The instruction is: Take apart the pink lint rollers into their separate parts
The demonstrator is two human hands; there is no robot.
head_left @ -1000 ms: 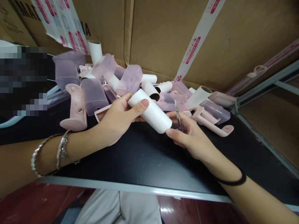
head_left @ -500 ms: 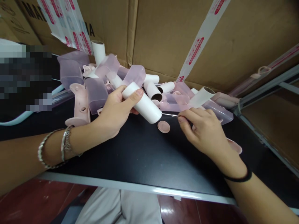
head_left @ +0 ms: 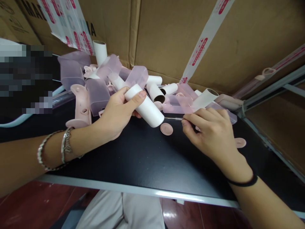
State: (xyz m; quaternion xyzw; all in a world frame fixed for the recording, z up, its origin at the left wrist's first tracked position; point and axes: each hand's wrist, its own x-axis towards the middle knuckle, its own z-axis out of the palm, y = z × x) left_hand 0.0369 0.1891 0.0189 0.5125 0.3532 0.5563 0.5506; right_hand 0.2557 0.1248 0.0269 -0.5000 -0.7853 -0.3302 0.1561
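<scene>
A white tube [head_left: 147, 109] is wrapped in my left hand [head_left: 121, 111], thumb along its top; it slants down to the right above the black table [head_left: 143, 162]. My right hand [head_left: 209, 133] pinches a thin metal rod [head_left: 175, 118], whose far end is beside the tube's lower right end. Whether the rod goes into the tube cannot be seen. Just below the rod lies a round pink disc [head_left: 166, 129]. Another pink disc [head_left: 240, 142] is to the right of my right wrist.
Behind my hands is a pile of white tubes [head_left: 154, 92], translucent purple-pink containers [head_left: 97, 95] and pink parts [head_left: 82, 105]. A cardboard box [head_left: 162, 41] stands at the back. A metal frame [head_left: 274, 82] is at the right. A pixelated area covers the far left.
My right hand has turned slightly, and the pink disc beside its wrist shows more fully. The tube stays in my left hand, almost unmoved.
</scene>
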